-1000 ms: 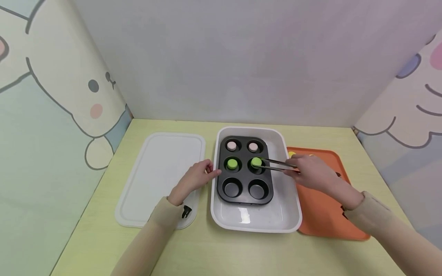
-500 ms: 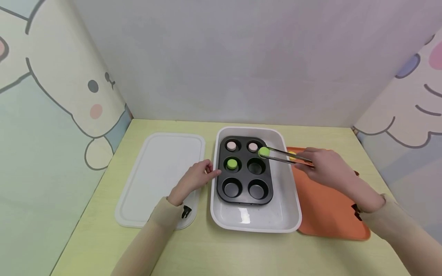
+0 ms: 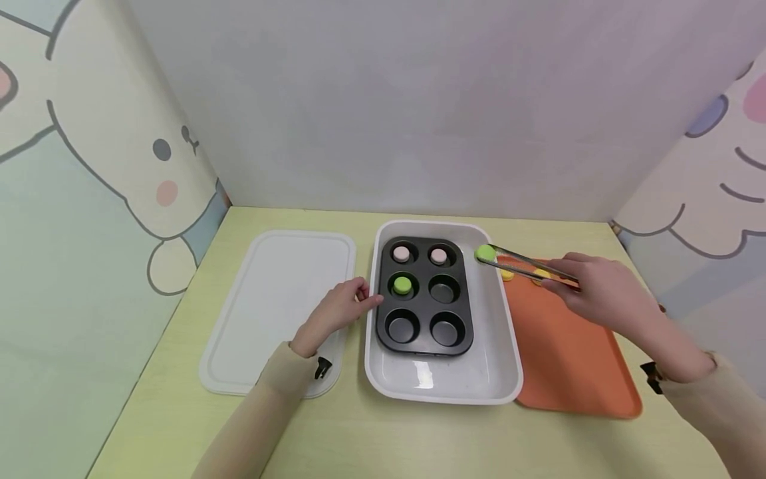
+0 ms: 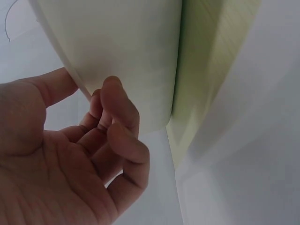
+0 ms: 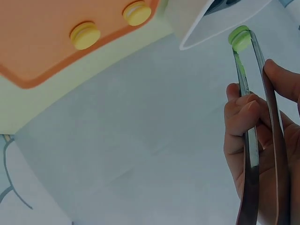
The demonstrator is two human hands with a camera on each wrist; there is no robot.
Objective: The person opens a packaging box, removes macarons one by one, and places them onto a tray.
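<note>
My right hand (image 3: 616, 289) (image 5: 269, 126) grips metal tongs (image 3: 526, 267) (image 5: 253, 154), whose tips pinch a green macaron (image 3: 485, 253) (image 5: 240, 39) above the right side of the white basin (image 3: 443, 400). In the basin lies a dark muffin pan (image 3: 423, 289). Two pink macarons (image 3: 401, 253) (image 3: 439, 256) sit in its back cups, and another green macaron (image 3: 402, 285) in the left middle cup. At the basin's left rim is my left hand (image 3: 338, 307) (image 4: 79, 154), thumb over the rim and curled fingers against the outer wall.
Right of the basin lies an orange tray (image 3: 574, 366) with two yellow macarons (image 3: 507, 274) (image 3: 540, 275) near its back edge. A white board (image 3: 281, 299) lies on the left, partly under my left arm. Walls stand behind and at both sides.
My right hand and the tongs have moved right and slightly back, lifting the green macaron out of the right middle cup and away from the pan. My left hand has stayed in place.
</note>
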